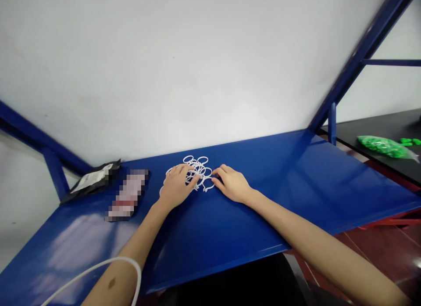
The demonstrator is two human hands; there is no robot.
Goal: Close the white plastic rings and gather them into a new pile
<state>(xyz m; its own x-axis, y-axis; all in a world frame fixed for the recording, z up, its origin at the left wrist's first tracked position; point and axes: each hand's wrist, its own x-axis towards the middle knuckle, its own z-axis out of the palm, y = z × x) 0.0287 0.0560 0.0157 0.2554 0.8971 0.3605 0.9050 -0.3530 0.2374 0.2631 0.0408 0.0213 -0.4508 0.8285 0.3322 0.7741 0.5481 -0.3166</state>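
A small heap of white plastic rings (197,166) lies on the blue table (296,183) near the wall. My left hand (177,185) rests on the left side of the heap, fingers curled down over several rings. My right hand (232,182) touches the heap's right edge, its fingertips pinched at one ring (208,186). A thin white cable (98,271) loops over my left forearm.
A black packet with a white label (94,179) and a blurred flat object (127,194) lie at the left of the table. A blue frame post (362,55) rises at the right. A bag of green parts (383,145) sits on a dark table beyond.
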